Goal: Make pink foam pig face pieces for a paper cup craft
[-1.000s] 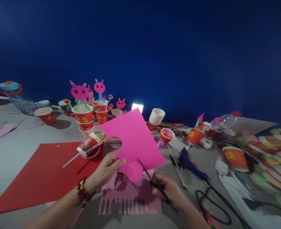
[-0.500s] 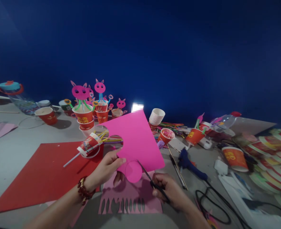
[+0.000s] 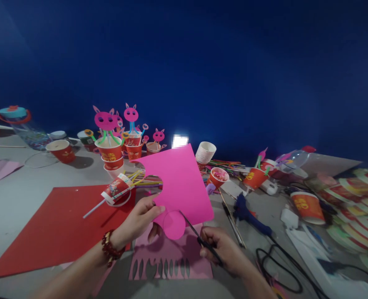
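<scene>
My left hand [image 3: 149, 216] pinches the lower left edge of a bright pink sheet of craft paper [image 3: 184, 182], held above the table. Curved bites are cut out of the sheet's left side. At its bottom a drawn circle [image 3: 174, 224] is partly cut free and still joined to the sheet. In my right hand [image 3: 218, 248] is a pair of dark scissors [image 3: 192, 229], their blades at the upper right of the circle's outline. Beneath both hands lies a paler pink sheet [image 3: 171, 257] with a row of leaf-shaped holes.
A red sheet [image 3: 46, 232] covers the left of the table. Paper cups with pink animal faces [image 3: 105, 120] stand behind it. To the right lie pens [image 3: 233, 224], a blue glue gun [image 3: 252, 216] with a looping cord, and a tilted red cup [image 3: 307, 207].
The pink sheet has turned slightly, its lower right corner shifting a little left and its top edge a little right. Both hands stay in nearly the same place.
</scene>
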The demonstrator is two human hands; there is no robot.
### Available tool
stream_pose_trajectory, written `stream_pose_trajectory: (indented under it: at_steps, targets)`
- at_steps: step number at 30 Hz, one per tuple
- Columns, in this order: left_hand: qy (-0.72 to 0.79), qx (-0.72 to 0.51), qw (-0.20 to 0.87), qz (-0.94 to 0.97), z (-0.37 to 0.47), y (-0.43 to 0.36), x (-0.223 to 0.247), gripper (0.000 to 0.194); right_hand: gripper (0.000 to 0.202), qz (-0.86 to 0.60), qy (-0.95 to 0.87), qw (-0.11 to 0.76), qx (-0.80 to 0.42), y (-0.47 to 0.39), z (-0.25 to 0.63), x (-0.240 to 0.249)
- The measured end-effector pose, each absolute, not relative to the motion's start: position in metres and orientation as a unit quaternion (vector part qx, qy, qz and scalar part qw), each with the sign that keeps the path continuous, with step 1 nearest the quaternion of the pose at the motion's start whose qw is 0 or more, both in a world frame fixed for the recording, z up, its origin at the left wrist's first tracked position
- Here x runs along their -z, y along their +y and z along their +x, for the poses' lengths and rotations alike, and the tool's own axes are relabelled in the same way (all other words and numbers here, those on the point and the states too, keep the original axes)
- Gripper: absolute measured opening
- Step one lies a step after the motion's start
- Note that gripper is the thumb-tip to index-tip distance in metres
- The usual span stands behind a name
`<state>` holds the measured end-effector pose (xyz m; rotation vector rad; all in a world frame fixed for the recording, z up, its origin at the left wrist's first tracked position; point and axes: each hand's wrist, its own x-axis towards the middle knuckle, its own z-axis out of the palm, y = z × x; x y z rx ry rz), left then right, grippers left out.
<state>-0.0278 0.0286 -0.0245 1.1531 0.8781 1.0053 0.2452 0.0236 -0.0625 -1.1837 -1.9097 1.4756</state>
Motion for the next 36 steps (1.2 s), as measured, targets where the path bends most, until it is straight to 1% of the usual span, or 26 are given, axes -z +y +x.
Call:
stream_pose_trajectory:
  at_steps: [4,12,16,19,23,26,30,36]
  targets:
    - [0.384,-0.441,0.635,0.505,-0.028,0.029,0.024,0.049,0.069,-0.431,-0.682,0.218,-0.548,0.023,0.245,0.062]
    - [0.387,-0.449,0.629,0.503,-0.028,0.030,0.021,0.043,0.068,-0.430,-0.679,0.226,-0.550,0.022,0.244,0.064]
    - [0.394,-0.493,0.610,0.479,-0.022,0.029,0.025,0.039,0.067,-0.436,-0.642,0.241,-0.583,0.021,0.240,0.067]
    - [0.399,-0.512,0.590,0.480,-0.013,0.026,0.034,0.043,0.066,-0.441,-0.621,0.253,-0.597,0.020,0.236,0.065]
    - [0.450,-0.456,0.575,0.509,-0.003,0.022,0.044,0.055,0.063,-0.453,-0.611,0.276,-0.588,0.018,0.232,0.067]
    - [0.470,-0.444,0.573,0.504,-0.001,0.021,0.048,0.064,0.064,-0.454,-0.599,0.277,-0.598,0.017,0.230,0.072]
    - [0.476,-0.408,0.585,0.515,-0.002,0.021,0.049,0.068,0.066,-0.437,-0.577,0.277,-0.632,0.013,0.227,0.075]
    - [0.445,-0.376,0.628,0.516,-0.001,0.021,0.046,0.063,0.067,-0.427,-0.575,0.259,-0.648,0.011,0.224,0.073]
